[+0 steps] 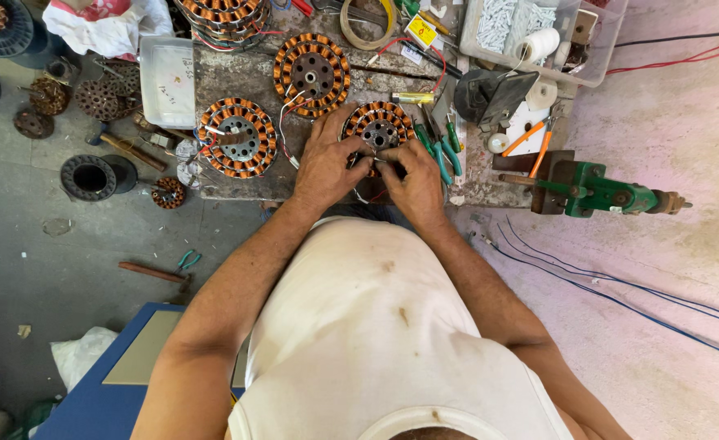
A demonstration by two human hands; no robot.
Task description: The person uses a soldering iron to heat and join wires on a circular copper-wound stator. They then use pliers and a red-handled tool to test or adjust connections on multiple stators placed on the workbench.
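Hands meet over a copper-wound stator [378,130] near the workbench [253,81] front edge: left hand [324,167] clasps its rim, right hand [415,181] pinches its wires. Green pliers [441,155] lie just beside; two other stators [237,137] crowd the left.

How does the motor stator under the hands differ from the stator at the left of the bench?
The stator under the hands is gripped by the left hand and right hand, partly covered. The left stator lies free, fully visible, a dark bar across its centre. Both are round, with orange copper windings.
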